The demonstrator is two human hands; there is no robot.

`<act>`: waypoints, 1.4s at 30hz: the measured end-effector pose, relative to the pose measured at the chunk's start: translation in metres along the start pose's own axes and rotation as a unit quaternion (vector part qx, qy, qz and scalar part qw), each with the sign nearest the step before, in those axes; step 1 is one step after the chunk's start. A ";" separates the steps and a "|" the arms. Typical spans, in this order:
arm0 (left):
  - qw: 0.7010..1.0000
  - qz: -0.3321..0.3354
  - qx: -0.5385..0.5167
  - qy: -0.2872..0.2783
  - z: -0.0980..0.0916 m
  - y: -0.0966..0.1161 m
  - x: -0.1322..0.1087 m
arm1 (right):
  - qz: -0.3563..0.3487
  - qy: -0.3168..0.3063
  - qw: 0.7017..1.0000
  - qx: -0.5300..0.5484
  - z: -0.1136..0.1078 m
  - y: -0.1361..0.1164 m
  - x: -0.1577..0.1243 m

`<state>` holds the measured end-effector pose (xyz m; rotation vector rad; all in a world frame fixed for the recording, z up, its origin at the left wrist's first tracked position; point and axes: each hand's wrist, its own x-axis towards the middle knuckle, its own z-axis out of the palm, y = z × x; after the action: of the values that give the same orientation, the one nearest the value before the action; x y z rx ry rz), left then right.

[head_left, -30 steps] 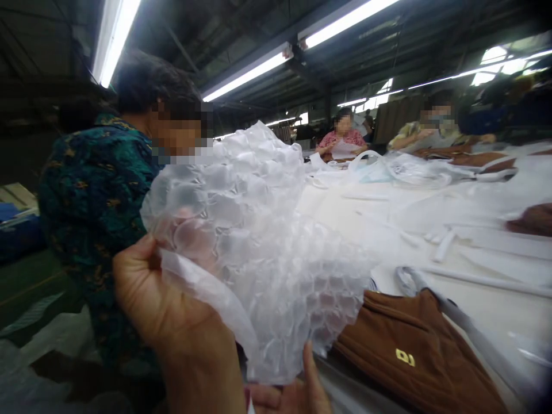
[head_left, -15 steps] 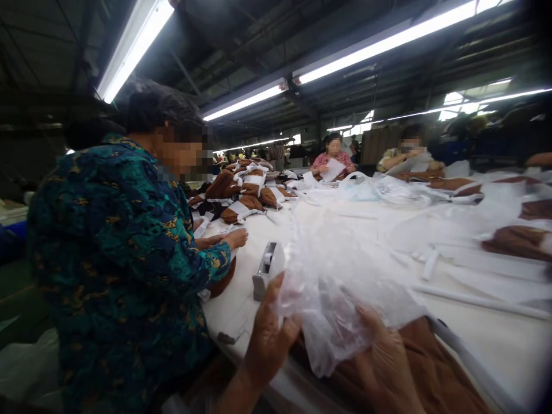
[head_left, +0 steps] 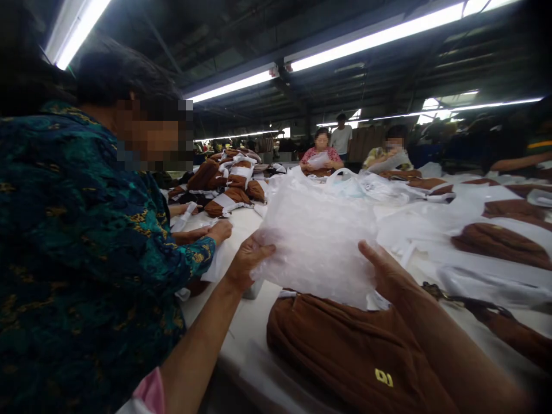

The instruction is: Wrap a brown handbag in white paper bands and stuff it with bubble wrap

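A puffy, translucent sheet of bubble wrap [head_left: 319, 236] is held up in front of me, spread between both hands. My left hand [head_left: 245, 261] grips its left edge, thumb on the near face and fingers behind. My right hand [head_left: 386, 270] holds the right edge the same way, the thumb pointing up and the fingers mostly hidden. Below the sheet a brown fabric bag [head_left: 340, 345] with a yellow mark lies at the table's near edge. My right forearm passes over its right side. A dark strap with a metal clip [head_left: 448, 296] lies to the right.
A co-worker in a teal patterned top [head_left: 99, 247] stands close on my left, hands over the table. Brown bags with white wrapping [head_left: 228, 184] are heaped beyond. More brown bags [head_left: 500, 244] and plastic sheets lie right on the white table [head_left: 228, 339]. Other people work at the far side.
The bubble wrap has been raised and spread flatter, my hands moving up and farther apart. The brown bag beneath is more exposed. The tape dispenser is now mostly hidden. My view has shifted.
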<state>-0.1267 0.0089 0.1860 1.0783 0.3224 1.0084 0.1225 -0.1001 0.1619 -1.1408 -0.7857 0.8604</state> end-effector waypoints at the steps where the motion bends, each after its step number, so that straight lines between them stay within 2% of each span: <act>1: 1.000 -0.012 0.000 -0.011 0.000 -0.001 0.008 | 0.036 -0.022 0.998 0.037 0.000 0.002 0.006; 3: 0.999 0.007 -0.037 -0.009 0.000 -0.009 0.021 | 0.072 -0.024 0.993 0.089 0.002 0.008 0.015; 4: 0.997 0.025 -0.073 0.004 -0.001 -0.016 0.026 | 0.055 0.002 0.993 0.104 0.004 0.010 0.018; 6: 0.988 0.033 -0.147 0.046 0.001 -0.034 0.031 | -0.027 0.082 0.987 0.132 0.010 0.015 0.023; 8: 0.980 -0.012 -0.181 0.082 0.009 -0.058 0.032 | -0.087 0.147 0.975 0.143 0.019 0.020 0.023; 9: 0.977 -0.037 -0.182 0.101 0.015 -0.069 0.031 | -0.092 0.152 0.975 0.131 0.024 0.023 0.022; 10: 0.975 -0.053 -0.184 0.115 0.022 -0.079 0.031 | -0.083 0.134 0.982 0.108 0.027 0.027 0.021; 12: 0.962 -0.039 -0.200 0.182 0.032 -0.090 0.032 | -0.056 0.060 0.995 0.050 0.025 0.035 0.018; 14: 0.940 -0.025 -0.238 0.242 0.033 -0.090 0.036 | -0.045 0.026 0.996 -0.074 0.008 0.046 0.019; 15: 0.930 -0.018 -0.259 0.261 0.030 -0.088 0.038 | -0.033 0.020 0.982 -0.187 -0.005 0.054 0.021; 16: 0.921 -0.011 -0.278 0.272 0.026 -0.087 0.040 | -0.012 0.010 0.948 -0.317 -0.018 0.063 0.022; 18: 0.908 -0.003 -0.301 0.290 0.016 -0.090 0.043 | 0.041 -0.051 0.837 -0.543 -0.040 0.082 0.024; 19: 0.904 -0.006 -0.306 0.298 0.011 -0.096 0.042 | 0.057 -0.084 0.792 -0.601 -0.046 0.090 0.025; 20: 0.901 -0.019 -0.310 0.304 0.006 -0.103 0.041 | 0.065 -0.108 0.767 -0.629 -0.049 0.095 0.025; 22: 0.897 -0.046 -0.313 0.308 -0.001 -0.122 0.037 | 0.063 -0.100 0.756 -0.643 -0.047 0.095 0.029; 24: 0.895 -0.053 -0.315 0.313 -0.009 -0.140 0.031 | 0.026 -0.038 0.736 -0.675 -0.042 0.079 0.038; 26: 0.892 -0.049 -0.319 0.317 -0.017 -0.150 0.026 | -0.067 0.053 0.710 -0.699 -0.042 0.053 0.051; 28: 0.891 -0.040 -0.326 0.313 -0.024 -0.154 0.024 | -0.164 0.118 0.692 -0.692 -0.049 0.030 0.064; 29: 0.892 -0.037 -0.329 0.308 -0.026 -0.155 0.024 | -0.189 0.131 0.698 -0.679 -0.054 0.023 0.068; 30: 0.894 -0.036 -0.330 0.302 -0.028 -0.155 0.024 | -0.191 0.130 0.716 -0.659 -0.060 0.017 0.071; 33: 0.902 -0.038 -0.327 0.279 -0.030 -0.154 0.027 | -0.129 0.111 0.788 -0.592 -0.080 0.013 0.069; 35: 0.909 -0.043 -0.319 0.265 -0.030 -0.152 0.030 | -0.088 0.088 0.819 -0.561 -0.091 0.013 0.062; 39: 0.925 -0.044 -0.303 0.227 -0.025 -0.143 0.039 | -0.085 0.015 0.831 -0.550 -0.108 0.003 0.045; 42: 0.935 -0.056 -0.301 0.180 -0.020 -0.134 0.049 | -0.085 -0.026 0.834 -0.545 -0.112 -0.005 0.038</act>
<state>-0.0432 0.0465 0.0742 0.3134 0.3334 1.1019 0.2385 -0.1153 0.1443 -1.9946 -1.4821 0.2214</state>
